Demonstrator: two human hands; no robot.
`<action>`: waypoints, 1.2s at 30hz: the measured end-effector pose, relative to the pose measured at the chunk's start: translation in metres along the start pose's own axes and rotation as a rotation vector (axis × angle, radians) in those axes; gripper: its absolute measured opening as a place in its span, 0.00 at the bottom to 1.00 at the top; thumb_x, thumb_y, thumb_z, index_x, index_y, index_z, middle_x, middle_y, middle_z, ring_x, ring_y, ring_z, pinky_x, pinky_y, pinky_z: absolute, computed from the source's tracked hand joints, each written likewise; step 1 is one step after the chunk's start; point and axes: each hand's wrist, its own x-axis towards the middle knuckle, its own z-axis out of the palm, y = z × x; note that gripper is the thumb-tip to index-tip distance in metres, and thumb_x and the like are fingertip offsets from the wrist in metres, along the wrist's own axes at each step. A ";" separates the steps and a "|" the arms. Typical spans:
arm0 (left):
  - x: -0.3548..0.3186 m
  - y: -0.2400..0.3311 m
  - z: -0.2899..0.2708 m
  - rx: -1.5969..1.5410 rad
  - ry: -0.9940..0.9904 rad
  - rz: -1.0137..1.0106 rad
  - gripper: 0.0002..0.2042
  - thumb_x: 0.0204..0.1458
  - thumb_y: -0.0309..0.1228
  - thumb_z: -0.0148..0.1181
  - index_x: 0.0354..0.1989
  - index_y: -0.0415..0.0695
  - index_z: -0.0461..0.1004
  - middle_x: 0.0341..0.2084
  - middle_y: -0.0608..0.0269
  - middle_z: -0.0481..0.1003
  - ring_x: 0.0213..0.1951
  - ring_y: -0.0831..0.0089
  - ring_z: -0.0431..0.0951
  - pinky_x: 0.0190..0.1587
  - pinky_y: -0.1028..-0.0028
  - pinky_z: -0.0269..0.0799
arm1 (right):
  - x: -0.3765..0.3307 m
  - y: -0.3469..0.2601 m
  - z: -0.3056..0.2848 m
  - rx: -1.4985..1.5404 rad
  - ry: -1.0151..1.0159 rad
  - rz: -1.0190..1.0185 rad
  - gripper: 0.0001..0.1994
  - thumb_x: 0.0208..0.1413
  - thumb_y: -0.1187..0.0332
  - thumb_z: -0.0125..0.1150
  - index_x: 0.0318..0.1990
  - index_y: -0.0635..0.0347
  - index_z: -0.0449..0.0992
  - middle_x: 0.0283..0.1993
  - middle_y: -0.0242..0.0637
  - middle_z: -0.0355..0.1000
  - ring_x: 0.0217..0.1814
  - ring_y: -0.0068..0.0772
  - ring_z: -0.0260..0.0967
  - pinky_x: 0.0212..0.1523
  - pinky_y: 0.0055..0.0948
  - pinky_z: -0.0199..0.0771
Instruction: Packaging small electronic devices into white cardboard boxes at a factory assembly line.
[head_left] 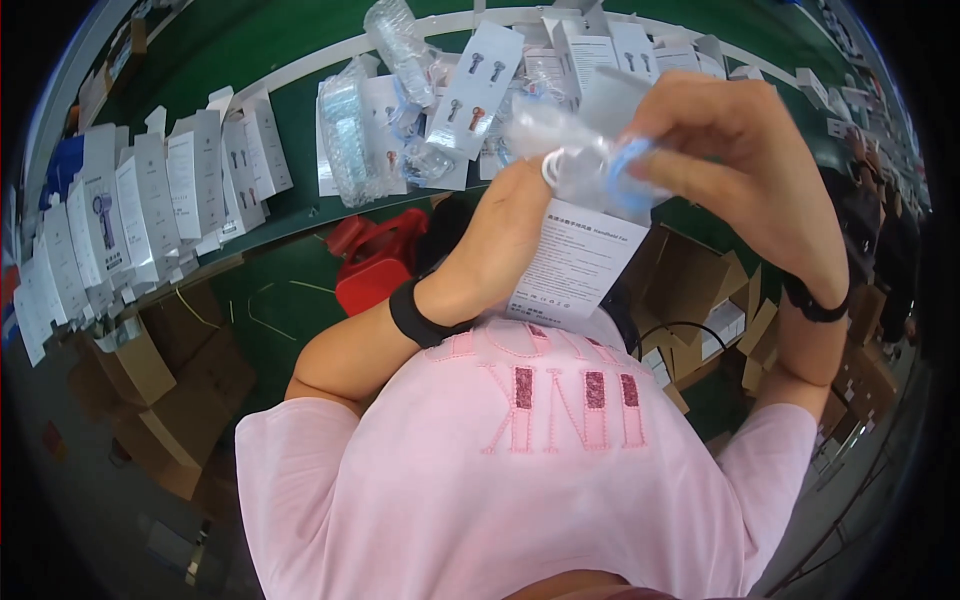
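Upright in front of my chest is a slim white printed box (580, 262), its flap (612, 98) raised at the top. My left hand (505, 230) is closed around the box's left side, close to a looped white cord (552, 166). Clear plastic wrapping (560, 128) with something light blue (627, 172) in or beside it sits at the box's mouth, smeared by motion. My right hand (725, 150) pinches this wrapped item from the right; its exact kind cannot be made out. Both wrists wear black bands.
White boxes (150, 205) stand in a row on the left of the green bench. Bubble-wrapped items (350, 130) and more boxes (476, 88) lie across its back. Below are a red plastic container (378, 258) and open cardboard cartons (690, 275) (165, 420).
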 end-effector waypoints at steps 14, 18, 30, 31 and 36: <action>-0.003 0.012 0.019 -0.037 -0.088 -0.068 0.26 0.65 0.51 0.39 0.48 0.38 0.71 0.38 0.67 0.72 0.40 0.81 0.69 0.45 0.80 0.65 | 0.007 -0.007 -0.013 -0.380 -0.400 0.128 0.11 0.47 0.78 0.59 0.40 0.67 0.70 0.30 0.47 0.72 0.29 0.40 0.71 0.33 0.36 0.71; -0.005 0.014 0.027 -0.006 -0.078 -0.044 0.26 0.64 0.52 0.41 0.50 0.37 0.70 0.38 0.70 0.71 0.40 0.84 0.68 0.44 0.82 0.64 | -0.006 0.014 0.002 -0.576 -0.205 -0.133 0.10 0.42 0.79 0.59 0.35 0.68 0.70 0.25 0.47 0.69 0.28 0.52 0.69 0.32 0.40 0.69; 0.012 -0.016 0.012 -0.024 -0.384 0.094 0.42 0.51 0.21 0.63 0.69 0.45 0.39 0.60 0.49 0.62 0.60 0.62 0.65 0.62 0.65 0.60 | -0.013 0.025 -0.021 -0.223 -1.004 0.057 0.07 0.53 0.79 0.52 0.39 0.67 0.75 0.31 0.42 0.74 0.35 0.35 0.73 0.40 0.29 0.72; 0.011 -0.015 0.006 0.002 -0.336 0.143 0.41 0.51 0.21 0.62 0.69 0.45 0.41 0.59 0.49 0.62 0.59 0.63 0.66 0.60 0.65 0.63 | -0.025 0.028 -0.022 -0.099 -0.636 -0.001 0.09 0.53 0.79 0.53 0.41 0.66 0.77 0.33 0.41 0.75 0.37 0.32 0.74 0.42 0.28 0.72; 0.026 -0.018 0.009 0.523 -0.363 0.343 0.27 0.54 0.30 0.60 0.63 0.42 0.60 0.57 0.55 0.64 0.55 0.65 0.69 0.55 0.67 0.67 | -0.088 0.094 0.001 0.145 0.337 -0.058 0.08 0.52 0.79 0.59 0.40 0.65 0.80 0.39 0.36 0.75 0.43 0.26 0.72 0.47 0.23 0.70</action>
